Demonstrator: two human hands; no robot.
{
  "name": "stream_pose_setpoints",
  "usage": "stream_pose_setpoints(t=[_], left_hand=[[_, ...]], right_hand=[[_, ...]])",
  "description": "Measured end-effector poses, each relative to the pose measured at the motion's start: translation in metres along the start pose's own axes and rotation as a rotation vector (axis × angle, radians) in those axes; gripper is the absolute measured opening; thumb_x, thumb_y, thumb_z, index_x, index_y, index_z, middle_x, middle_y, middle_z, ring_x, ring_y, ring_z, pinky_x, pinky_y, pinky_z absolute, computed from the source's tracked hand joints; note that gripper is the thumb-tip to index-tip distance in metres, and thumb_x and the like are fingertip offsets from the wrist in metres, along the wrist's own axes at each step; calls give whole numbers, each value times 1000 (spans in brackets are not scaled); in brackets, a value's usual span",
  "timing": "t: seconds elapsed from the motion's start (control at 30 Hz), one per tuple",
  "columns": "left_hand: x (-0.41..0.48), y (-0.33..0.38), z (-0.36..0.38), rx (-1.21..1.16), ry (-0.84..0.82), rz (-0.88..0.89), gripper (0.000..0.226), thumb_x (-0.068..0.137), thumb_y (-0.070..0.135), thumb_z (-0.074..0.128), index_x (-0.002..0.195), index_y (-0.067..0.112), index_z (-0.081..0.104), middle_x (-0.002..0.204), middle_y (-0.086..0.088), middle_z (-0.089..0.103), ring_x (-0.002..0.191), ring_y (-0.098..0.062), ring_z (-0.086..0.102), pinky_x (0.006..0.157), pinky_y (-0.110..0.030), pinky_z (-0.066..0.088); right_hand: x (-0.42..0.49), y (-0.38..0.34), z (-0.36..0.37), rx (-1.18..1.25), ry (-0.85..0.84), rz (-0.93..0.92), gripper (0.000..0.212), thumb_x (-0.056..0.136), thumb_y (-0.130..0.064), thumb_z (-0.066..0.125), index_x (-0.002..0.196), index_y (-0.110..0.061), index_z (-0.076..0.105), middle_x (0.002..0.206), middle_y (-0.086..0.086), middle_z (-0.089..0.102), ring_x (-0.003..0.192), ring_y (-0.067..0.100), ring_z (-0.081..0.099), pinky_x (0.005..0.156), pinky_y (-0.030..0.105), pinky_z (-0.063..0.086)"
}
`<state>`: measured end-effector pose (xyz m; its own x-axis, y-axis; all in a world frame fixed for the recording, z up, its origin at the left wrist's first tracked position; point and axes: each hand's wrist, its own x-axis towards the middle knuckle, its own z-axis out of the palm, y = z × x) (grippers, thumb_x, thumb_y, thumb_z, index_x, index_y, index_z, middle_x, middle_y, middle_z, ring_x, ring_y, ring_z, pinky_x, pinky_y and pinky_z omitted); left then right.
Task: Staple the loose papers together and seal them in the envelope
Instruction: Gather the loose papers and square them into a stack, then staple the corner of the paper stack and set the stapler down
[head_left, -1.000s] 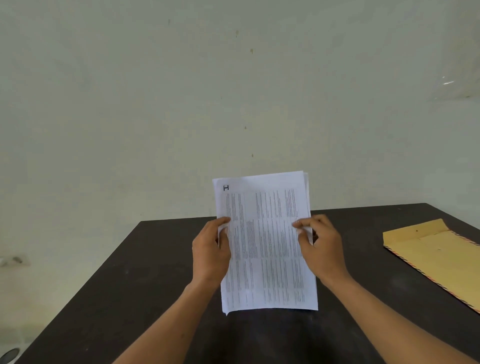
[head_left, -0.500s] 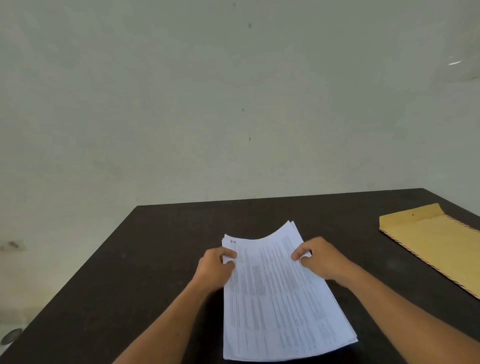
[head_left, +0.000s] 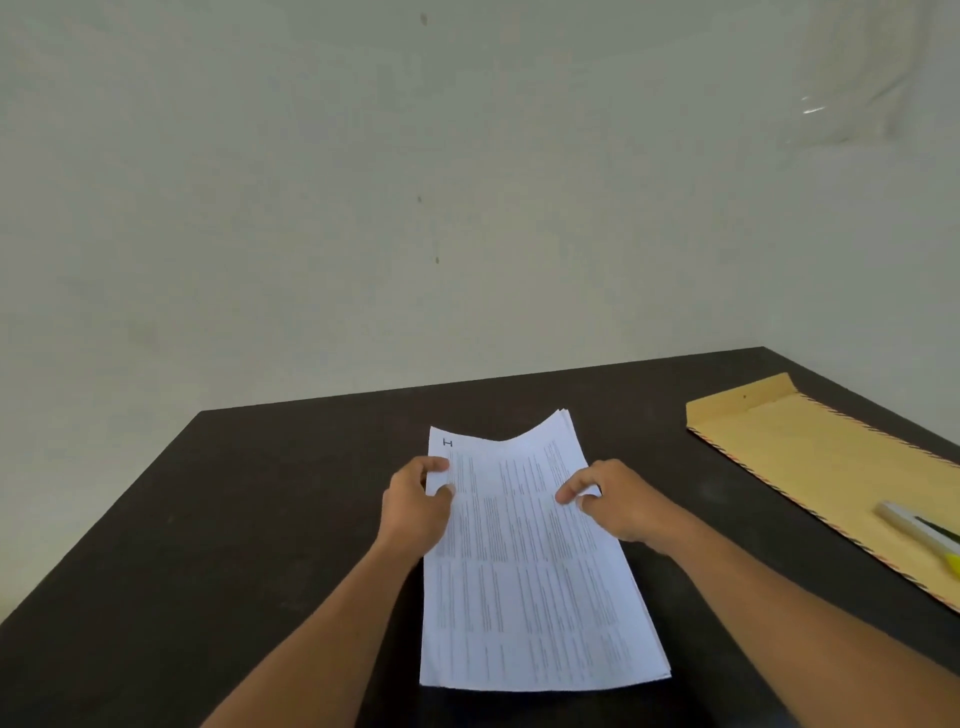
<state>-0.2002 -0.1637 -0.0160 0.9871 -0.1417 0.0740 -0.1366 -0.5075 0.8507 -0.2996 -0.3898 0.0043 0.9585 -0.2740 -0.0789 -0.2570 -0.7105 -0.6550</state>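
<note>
A stack of white printed papers (head_left: 524, 571) lies on the dark table (head_left: 234, 519) in front of me, its far edge curled upward. My left hand (head_left: 415, 509) pinches the stack's left edge near the top. My right hand (head_left: 618, 501) pinches the right edge at the same height. A long tan envelope (head_left: 810, 457) with a striped border lies flat at the right side of the table, apart from both hands. No stapler is in sight.
On the envelope's near end rests a pale stick-like object with a yellow tip (head_left: 919, 532), cut off by the frame's right edge. A plain wall (head_left: 415, 182) stands behind the table's far edge.
The papers, held upright on the table a second ago, have been lowered flat onto it. Both hands kept their grip on the side edges and came down with the stack.
</note>
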Motion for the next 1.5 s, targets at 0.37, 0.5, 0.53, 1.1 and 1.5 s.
stream_pose_setpoints(t=[0.37, 0.5, 0.53, 1.1, 1.5], left_hand=[[-13, 71, 115, -28, -217, 170, 41, 96, 11, 61, 134, 23, 57, 135, -3, 59, 92, -11, 61, 69, -18, 51], [-26, 89, 145, -62, -274, 220, 40, 95, 11, 62, 132, 26, 58, 137, -2, 57, 106, -18, 64, 84, -30, 56], [-29, 92, 151, -64, -284, 233, 39, 96, 12, 62, 132, 26, 59, 137, -1, 57, 109, -18, 63, 85, -30, 55], [-36, 106, 99, -155, -289, 327, 26, 96, 15, 63, 117, 30, 65, 126, 6, 61, 90, -8, 68, 71, -21, 59], [-38, 73, 7, -146, -126, 355, 29, 94, 9, 64, 116, 28, 67, 116, 13, 66, 96, -5, 69, 80, -24, 60]], right_hand=[[-48, 108, -83, 4, 189, 236, 10, 96, -16, 61, 103, -23, 61, 118, 0, 59, 103, 15, 58, 84, 28, 51], [-67, 150, -115, -208, 422, 378, 27, 92, -24, 64, 116, -20, 51, 121, 9, 55, 109, 26, 53, 89, 39, 48], [-73, 162, -123, -323, 459, 431, 37, 91, -29, 64, 124, -20, 49, 126, 10, 52, 117, 30, 48, 92, 41, 45], [-17, 66, -147, 1124, 431, 20, 17, 101, -12, 56, 102, 2, 66, 99, 18, 68, 97, 26, 68, 91, 44, 58], [30, -78, -75, 1216, 216, -23, 8, 101, -7, 44, 104, -5, 51, 91, 19, 67, 81, 32, 72, 89, 47, 56]])
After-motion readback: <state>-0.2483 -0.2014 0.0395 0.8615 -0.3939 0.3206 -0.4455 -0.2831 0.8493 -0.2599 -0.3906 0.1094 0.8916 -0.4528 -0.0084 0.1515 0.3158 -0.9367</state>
